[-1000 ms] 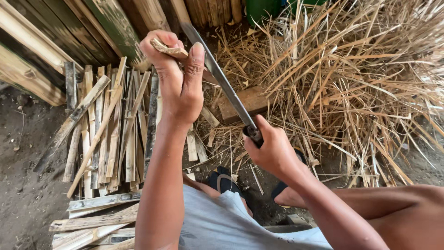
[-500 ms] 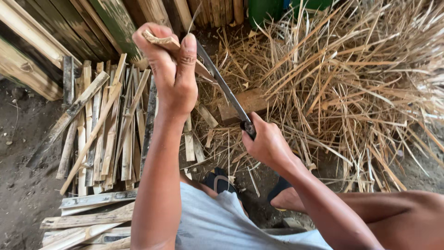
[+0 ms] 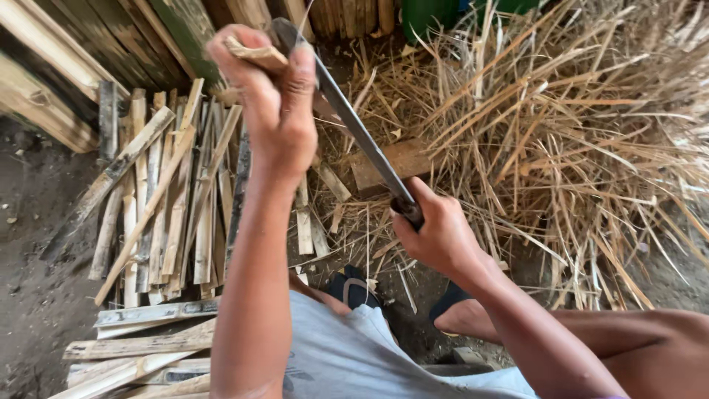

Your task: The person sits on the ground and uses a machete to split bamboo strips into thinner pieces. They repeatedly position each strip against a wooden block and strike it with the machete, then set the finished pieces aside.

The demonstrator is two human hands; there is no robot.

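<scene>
The left hand [image 3: 273, 111] is raised close to the camera, its fingers [image 3: 299, 70] clenched around a short piece of bamboo [image 3: 255, 53] whose pale end sticks out past the knuckles. The right hand [image 3: 436, 236] is lower and nearer the body, fingers wrapped tight round the handle of a long knife [image 3: 354, 125]. The blade runs up and away from that hand and its tip meets the bamboo piece at the left hand, so the step in hand looks like shaving or splitting the piece along its length. Judging from this, the next stroke calls for a firm left grip, with the edge kept away from the thumb and fingers that sit right beside it.

Below the hands, on the dirt floor [image 3: 29, 222], lies a row of split bamboo slats [image 3: 159, 192] towards the left side, with a few flatter strips [image 3: 140, 343] stacked nearer the person's knee. A wooden block [image 3: 402, 159] sits on the ground under the blade, at the edge of a big heap of dry shavings and straw [image 3: 576, 133] that fills the right side. A dark sandal [image 3: 351, 288] shows by the person's foot. At the far top edge stands a green container [image 3: 428, 15]; what it holds cannot be seen.
</scene>
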